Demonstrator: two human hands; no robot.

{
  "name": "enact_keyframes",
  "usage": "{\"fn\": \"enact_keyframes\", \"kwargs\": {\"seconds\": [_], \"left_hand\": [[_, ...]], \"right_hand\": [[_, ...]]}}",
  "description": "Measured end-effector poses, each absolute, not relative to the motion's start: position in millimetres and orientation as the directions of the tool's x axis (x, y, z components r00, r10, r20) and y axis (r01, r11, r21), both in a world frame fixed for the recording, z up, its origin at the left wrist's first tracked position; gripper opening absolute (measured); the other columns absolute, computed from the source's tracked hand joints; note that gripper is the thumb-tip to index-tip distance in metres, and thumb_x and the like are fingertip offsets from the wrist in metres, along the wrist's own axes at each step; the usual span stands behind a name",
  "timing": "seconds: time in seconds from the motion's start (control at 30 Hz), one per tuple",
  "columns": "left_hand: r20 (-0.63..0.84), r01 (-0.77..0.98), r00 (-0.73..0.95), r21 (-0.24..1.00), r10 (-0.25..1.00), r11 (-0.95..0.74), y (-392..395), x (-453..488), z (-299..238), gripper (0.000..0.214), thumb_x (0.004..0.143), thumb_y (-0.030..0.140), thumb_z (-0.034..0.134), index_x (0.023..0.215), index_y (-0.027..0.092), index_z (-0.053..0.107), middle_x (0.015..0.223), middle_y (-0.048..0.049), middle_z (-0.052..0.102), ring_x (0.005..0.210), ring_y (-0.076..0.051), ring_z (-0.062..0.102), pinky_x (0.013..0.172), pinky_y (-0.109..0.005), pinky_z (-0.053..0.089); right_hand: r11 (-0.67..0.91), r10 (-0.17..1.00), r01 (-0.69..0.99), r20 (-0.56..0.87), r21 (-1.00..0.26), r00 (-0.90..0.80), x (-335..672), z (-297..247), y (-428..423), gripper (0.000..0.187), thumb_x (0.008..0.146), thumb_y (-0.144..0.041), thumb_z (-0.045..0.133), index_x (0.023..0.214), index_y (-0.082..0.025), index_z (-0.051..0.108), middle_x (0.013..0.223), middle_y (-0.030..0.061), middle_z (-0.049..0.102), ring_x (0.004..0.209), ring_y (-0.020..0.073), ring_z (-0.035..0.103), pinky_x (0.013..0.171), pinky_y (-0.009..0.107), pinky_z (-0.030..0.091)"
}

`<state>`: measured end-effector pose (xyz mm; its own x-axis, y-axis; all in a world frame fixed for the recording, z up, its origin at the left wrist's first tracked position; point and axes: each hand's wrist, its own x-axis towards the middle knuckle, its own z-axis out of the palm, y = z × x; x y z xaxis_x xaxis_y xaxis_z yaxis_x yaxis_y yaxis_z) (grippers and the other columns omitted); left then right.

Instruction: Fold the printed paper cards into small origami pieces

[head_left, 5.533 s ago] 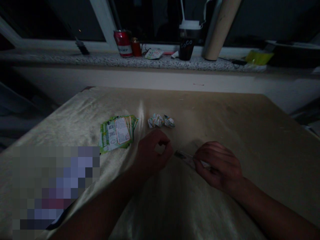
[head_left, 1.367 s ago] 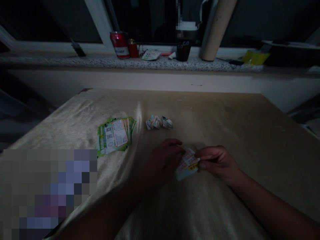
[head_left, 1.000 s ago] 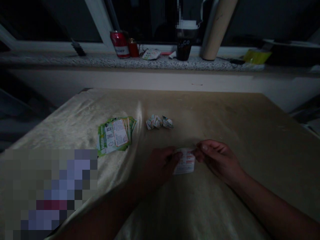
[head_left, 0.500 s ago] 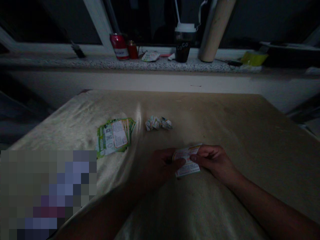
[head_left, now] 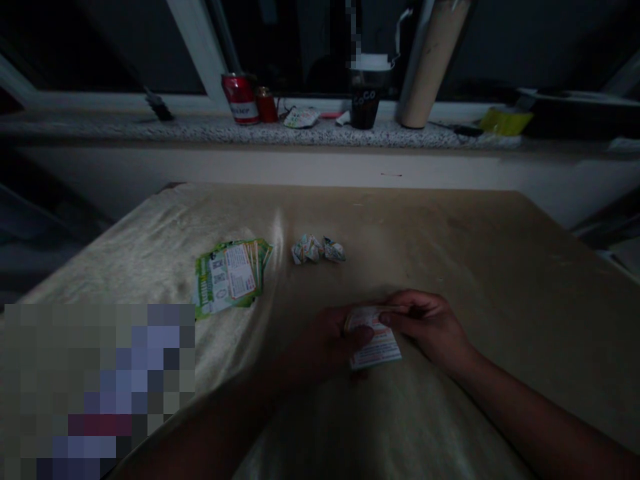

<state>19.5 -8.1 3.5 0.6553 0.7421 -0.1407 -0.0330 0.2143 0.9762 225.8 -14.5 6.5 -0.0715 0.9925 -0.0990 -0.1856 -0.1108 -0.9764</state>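
Both of my hands hold one small printed paper slip (head_left: 376, 343) low over the table (head_left: 500, 267), near its front middle. My left hand (head_left: 325, 343) pinches the slip's left side, thumb on top. My right hand (head_left: 430, 327) grips its upper right edge, where the paper curls over. A fanned stack of green and white slips (head_left: 229, 277) lies on the table to the left. Beyond my hands sit three crumpled or folded paper pieces (head_left: 317, 249) in a short row.
A shiny beige cloth covers the table. Behind it runs a granite windowsill (head_left: 200, 130) with a red can (head_left: 241, 98), a dark cup with a lid (head_left: 364, 90), a cardboard tube (head_left: 430, 63) and a yellow packet (head_left: 505, 122). The lower left is blurred out.
Five seconds ago my hands pressed something flat on the table. Since then they have lifted the slip, turned it between them and bent its upper edge over.
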Motion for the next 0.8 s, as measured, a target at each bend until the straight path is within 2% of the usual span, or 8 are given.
{"fn": "enact_keyframes", "kwargs": {"seconds": [0.1, 0.17, 0.3, 0.37, 0.47, 0.6, 0.7, 0.8], "left_hand": [[-0.099, 0.002, 0.664, 0.992, 0.741, 0.130, -5.9, 16.1, 3.7, 0.054, 0.094, 0.046, 0.065, 0.142, 0.022, 0.060, 0.102, -0.0080, 0.074, 0.073, -0.016, 0.065, 0.062, -0.026, 0.054], [-0.090, 0.013, 0.661, 0.994, 0.745, 0.108, -4.7, 14.3, 3.9, 0.054, 0.093, 0.045, 0.066, 0.142, 0.022, 0.060, 0.106, -0.0086, 0.074, 0.079, -0.018, 0.066, 0.065, -0.026, 0.054], [-0.139, -0.007, 0.649, 0.982, 0.748, 0.189, -4.6, 12.7, 2.3, 0.046, 0.089, 0.048, 0.071, 0.118, 0.013, 0.072, 0.087, -0.0075, 0.073, 0.063, -0.013, 0.060, 0.055, -0.023, 0.050], [-0.161, -0.036, 0.622, 0.972, 0.766, 0.233, -4.3, 12.7, 1.8, 0.045, 0.087, 0.050, 0.072, 0.110, 0.011, 0.072, 0.081, -0.0068, 0.071, 0.058, -0.012, 0.058, 0.049, -0.022, 0.049], [-0.131, -0.097, 0.572, 0.969, 0.810, 0.226, -2.4, 12.8, 2.8, 0.053, 0.086, 0.047, 0.074, 0.128, 0.015, 0.066, 0.089, -0.0075, 0.073, 0.066, -0.015, 0.064, 0.054, -0.023, 0.053], [-0.134, -0.067, 0.649, 0.970, 0.749, 0.232, -1.1, 13.3, 5.6, 0.068, 0.089, 0.039, 0.074, 0.150, 0.026, 0.048, 0.098, -0.0050, 0.073, 0.074, -0.014, 0.065, 0.064, -0.024, 0.054], [-0.119, -0.083, 0.719, 0.964, 0.685, 0.254, -4.0, 14.3, 7.4, 0.057, 0.089, 0.039, 0.074, 0.141, 0.024, 0.058, 0.095, -0.0044, 0.071, 0.070, -0.013, 0.062, 0.062, -0.023, 0.052], [-0.154, -0.065, 0.732, 0.954, 0.664, 0.294, -7.2, 15.0, 7.5, 0.046, 0.088, 0.042, 0.073, 0.127, 0.018, 0.065, 0.085, -0.0040, 0.068, 0.060, -0.012, 0.058, 0.051, -0.022, 0.050]], "right_hand": [[-0.032, 0.999, -0.196, -0.023, -0.980, -0.048, 227.2, 5.7, -13.8, 0.016, 0.062, -0.019, 0.092, 0.066, -0.021, 0.076, 0.063, -0.0012, 0.075, 0.054, 0.0123, 0.068, 0.053, 0.021, 0.056], [0.000, 0.999, -0.205, 0.008, -0.979, -0.038, 228.7, 4.9, -13.7, 0.015, 0.064, -0.020, 0.091, 0.068, -0.021, 0.077, 0.062, -0.0011, 0.074, 0.053, 0.0119, 0.066, 0.052, 0.021, 0.055], [0.025, 0.999, -0.220, 0.032, -0.975, -0.027, 229.5, 2.5, -14.8, 0.010, 0.076, -0.023, 0.086, 0.083, -0.023, 0.079, 0.057, -0.0027, 0.071, 0.050, 0.0095, 0.063, 0.053, 0.020, 0.054], [0.020, 0.997, -0.242, 0.038, -0.970, -0.070, 227.9, 1.1, -16.2, 0.015, 0.078, -0.022, 0.085, 0.091, -0.025, 0.078, 0.064, -0.0026, 0.074, 0.054, 0.0095, 0.065, 0.055, 0.020, 0.055], [-0.025, 0.983, -0.283, 0.029, -0.959, -0.182, 224.6, -0.3, -18.4, 0.026, 0.076, -0.023, 0.086, 0.100, -0.028, 0.077, 0.080, -0.0008, 0.078, 0.065, 0.0126, 0.070, 0.061, 0.024, 0.058], [-0.022, 0.987, -0.178, 0.007, -0.984, -0.160, 225.5, -0.3, -18.1, 0.010, 0.075, -0.023, 0.086, 0.082, -0.024, 0.079, 0.070, -0.0010, 0.075, 0.060, 0.0118, 0.067, 0.056, 0.022, 0.055], [0.020, 0.998, -0.123, 0.028, -0.992, -0.062, 229.5, 0.3, -15.0, 0.008, 0.074, -0.026, 0.087, 0.075, -0.022, 0.079, 0.072, 0.0013, 0.076, 0.060, 0.0123, 0.066, 0.056, 0.023, 0.054], [0.032, 0.999, -0.160, 0.033, -0.987, -0.006, 232.1, 0.2, -12.1, 0.009, 0.077, -0.030, 0.086, 0.081, -0.024, 0.080, 0.066, -0.0002, 0.073, 0.056, 0.0112, 0.062, 0.054, 0.023, 0.052]]}}
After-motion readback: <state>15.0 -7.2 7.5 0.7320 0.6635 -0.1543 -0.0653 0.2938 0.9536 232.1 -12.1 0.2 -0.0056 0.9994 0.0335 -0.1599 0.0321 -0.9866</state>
